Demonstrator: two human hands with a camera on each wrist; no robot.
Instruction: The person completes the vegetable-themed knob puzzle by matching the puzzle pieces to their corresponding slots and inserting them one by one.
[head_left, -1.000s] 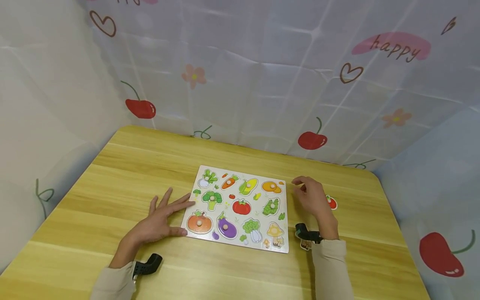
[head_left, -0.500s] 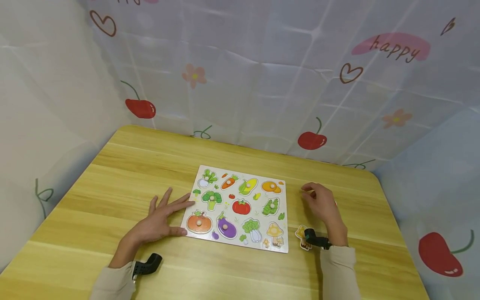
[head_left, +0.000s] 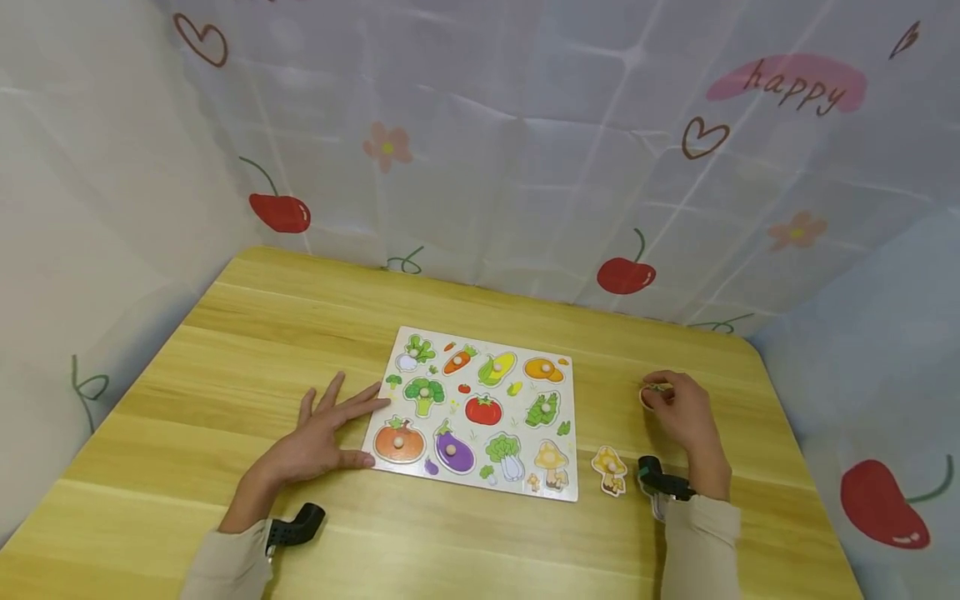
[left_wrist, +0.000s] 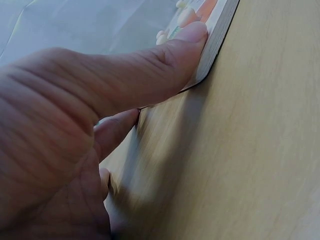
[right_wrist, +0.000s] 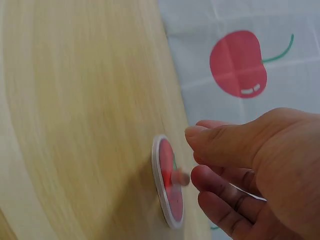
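My left hand (head_left: 311,446) rests at the left edge of a white vegetable puzzle board (head_left: 528,450). Its thumb (left_wrist: 170,60) lies on top near a corner, in the left wrist view, and the fingers are spread. My right hand (head_left: 686,412) is over a tomato puzzle piece (right_wrist: 166,172) to the right of the board, partly covering it in the head view. In the right wrist view the thumb and bent fingers hover just beside the wooden knob (right_wrist: 181,178), with a small gap. A mushroom piece (head_left: 609,471) lies between the board and my right wrist.
Another piece (head_left: 659,507) is mostly hidden under the right wrist camera (head_left: 660,479). Knobbed pieces such as the pumpkin (head_left: 398,442) and eggplant (head_left: 454,451) sit in the board. A printed curtain (head_left: 487,183) hangs behind the wooden table (head_left: 450,550).
My right hand has moved right, away from the board, to the tomato piece. The mushroom piece is now fully uncovered. My left hand has stayed on the board's edge.
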